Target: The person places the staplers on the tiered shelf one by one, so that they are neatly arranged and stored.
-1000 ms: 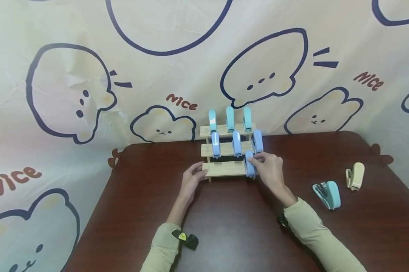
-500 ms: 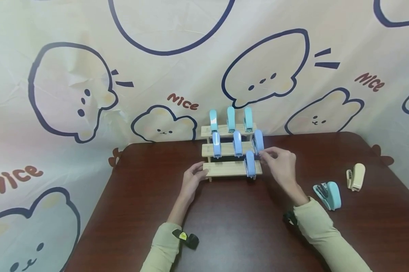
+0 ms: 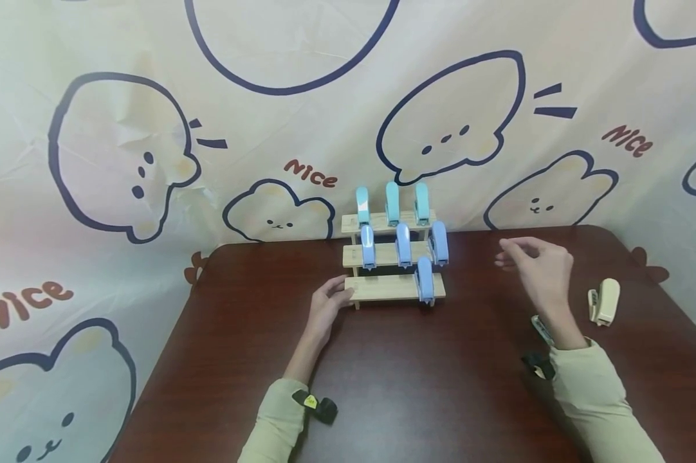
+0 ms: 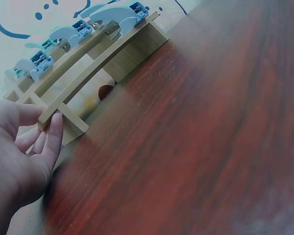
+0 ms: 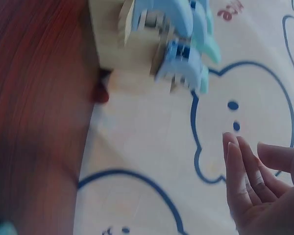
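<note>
A three-tier wooden rack stands at the back of the table. My left hand pinches the left end of its lowest shelf, thumb and fingers around the board in the left wrist view. One blue stapler stands near the right end of that shelf. Several more fill the tiers above: blue staplers in the middle, turquoise staplers on top. Right of the rack, my right hand is in the air holding nothing; its thumb is apart from the fingers in the right wrist view.
A cream stapler lies on the dark wooden table at the right. Another turquoise stapler is mostly hidden behind my right wrist. A printed cloth hangs right behind the table's back edge.
My right hand has let go of the blue stapler on the lowest shelf and moved right, away from the rack. My left hand has stayed on the shelf's end.
</note>
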The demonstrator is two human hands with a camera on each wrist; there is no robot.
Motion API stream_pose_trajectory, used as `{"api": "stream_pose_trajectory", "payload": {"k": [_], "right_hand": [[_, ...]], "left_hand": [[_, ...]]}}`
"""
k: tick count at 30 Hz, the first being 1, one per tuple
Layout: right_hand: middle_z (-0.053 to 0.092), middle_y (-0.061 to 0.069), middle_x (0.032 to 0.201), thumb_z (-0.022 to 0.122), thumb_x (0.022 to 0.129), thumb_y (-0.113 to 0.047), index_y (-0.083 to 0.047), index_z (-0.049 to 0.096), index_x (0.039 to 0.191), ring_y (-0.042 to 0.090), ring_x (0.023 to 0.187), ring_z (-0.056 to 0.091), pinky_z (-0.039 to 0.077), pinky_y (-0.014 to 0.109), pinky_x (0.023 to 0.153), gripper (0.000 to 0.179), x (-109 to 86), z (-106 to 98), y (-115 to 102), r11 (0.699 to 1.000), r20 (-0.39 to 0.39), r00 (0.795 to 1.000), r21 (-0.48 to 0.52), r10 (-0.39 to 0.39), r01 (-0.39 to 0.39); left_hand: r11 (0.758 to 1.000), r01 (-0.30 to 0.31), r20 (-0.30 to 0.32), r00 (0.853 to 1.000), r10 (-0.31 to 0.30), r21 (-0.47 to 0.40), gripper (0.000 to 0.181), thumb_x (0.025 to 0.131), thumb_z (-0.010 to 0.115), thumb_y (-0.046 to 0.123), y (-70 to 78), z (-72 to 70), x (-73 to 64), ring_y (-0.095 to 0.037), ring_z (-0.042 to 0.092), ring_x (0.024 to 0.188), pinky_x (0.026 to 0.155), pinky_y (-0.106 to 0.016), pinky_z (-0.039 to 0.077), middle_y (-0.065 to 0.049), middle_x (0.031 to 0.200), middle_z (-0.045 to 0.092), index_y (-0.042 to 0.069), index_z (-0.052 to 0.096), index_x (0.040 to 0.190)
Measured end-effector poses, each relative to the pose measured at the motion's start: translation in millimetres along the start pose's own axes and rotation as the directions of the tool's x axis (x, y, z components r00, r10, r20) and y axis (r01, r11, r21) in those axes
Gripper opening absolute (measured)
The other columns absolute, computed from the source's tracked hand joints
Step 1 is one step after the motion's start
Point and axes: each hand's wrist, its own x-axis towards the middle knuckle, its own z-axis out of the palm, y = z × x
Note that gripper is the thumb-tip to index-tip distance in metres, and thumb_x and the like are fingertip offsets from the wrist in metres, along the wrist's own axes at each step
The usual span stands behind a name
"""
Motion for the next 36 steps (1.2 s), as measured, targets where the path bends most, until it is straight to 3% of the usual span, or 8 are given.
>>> {"api": "stream_pose_trajectory", "payload": {"k": [9,15,21,26,31,33,36], "right_hand": [[0.075,-0.012,0.076,0.069,0.101,-0.030,0.004,0.075,0.116,-0.003,0.065,0.070,0.054,0.009,0.063,0.038,4.0,-40.2,21.9,0.992,0.028,0.996,-0.092,0.085,-0.082],[0.073,-0.016,0.075,0.068,0.102,-0.032,0.007,0.072,0.120,0.000,0.066,0.071,0.055,0.011,0.062,0.043,4.7,-54.2,35.3,0.988,0.057,0.990,-0.089,0.132,-0.127],[0.072,-0.019,0.074,0.066,0.102,-0.034,0.007,0.070,0.123,-0.005,0.065,0.069,0.053,0.008,0.062,0.047,6.3,-73.4,47.7,0.976,0.056,0.984,-0.152,0.169,-0.159],[0.078,0.004,0.083,0.063,0.103,-0.042,0.006,0.069,0.124,-0.009,0.064,0.065,0.045,0.009,0.063,0.053,10.2,-93.9,66.1,0.939,0.091,0.971,-0.290,0.221,-0.187],[0.076,0.024,0.098,0.060,0.103,-0.043,0.009,0.068,0.124,-0.009,0.063,0.058,0.041,0.023,0.062,0.057,15.2,-114.7,84.6,0.889,0.068,0.961,-0.402,0.269,-0.221],[0.072,0.030,0.108,0.058,0.104,-0.042,0.011,0.065,0.126,0.006,0.069,0.065,0.046,0.031,0.065,0.058,16.6,-120.9,90.5,0.872,0.053,0.955,-0.424,0.293,-0.244],[0.060,0.038,0.129,0.054,0.106,-0.037,0.013,0.060,0.132,0.041,0.101,0.065,0.051,0.054,0.083,0.056,17.5,-126.8,97.9,0.850,0.025,0.938,-0.432,0.345,-0.301]], "left_hand": [[1.000,-0.006,0.002,1.000,0.006,0.001,0.047,0.095,0.068,0.002,0.4,-0.8,0.2,-0.019,0.069,0.096,0.084,-0.029,0.060,-0.025,0.129,0.064,-0.007,0.057,0.140],[1.000,-0.007,-0.008,1.000,0.007,-0.001,0.046,0.095,0.068,0.001,0.7,-2.5,1.1,-0.018,0.069,0.095,0.083,-0.028,0.060,-0.025,0.128,0.064,-0.007,0.058,0.140],[1.000,-0.001,0.007,1.000,0.001,-0.008,0.047,0.096,0.068,0.002,-2.1,-0.9,2.6,-0.017,0.069,0.096,0.084,-0.028,0.060,-0.026,0.130,0.063,-0.007,0.057,0.140],[1.000,0.001,0.009,1.000,-0.001,-0.007,0.046,0.096,0.068,0.003,-3.0,0.6,1.0,-0.017,0.069,0.095,0.083,-0.028,0.060,-0.026,0.130,0.063,-0.007,0.058,0.140],[1.000,-0.005,0.007,1.000,0.005,0.000,0.047,0.095,0.068,0.002,-0.8,1.0,0.3,-0.019,0.068,0.097,0.084,-0.028,0.060,-0.026,0.129,0.064,-0.007,0.058,0.140],[1.000,-0.009,0.003,1.000,0.009,0.002,0.047,0.095,0.067,0.002,-0.1,0.7,0.6,-0.020,0.068,0.098,0.084,-0.029,0.060,-0.026,0.129,0.064,-0.007,0.058,0.140],[1.000,-0.010,0.000,1.000,0.010,0.001,0.047,0.095,0.067,0.002,0.3,0.3,1.1,-0.020,0.068,0.099,0.084,-0.029,0.060,-0.025,0.128,0.065,-0.007,0.058,0.140]]}}
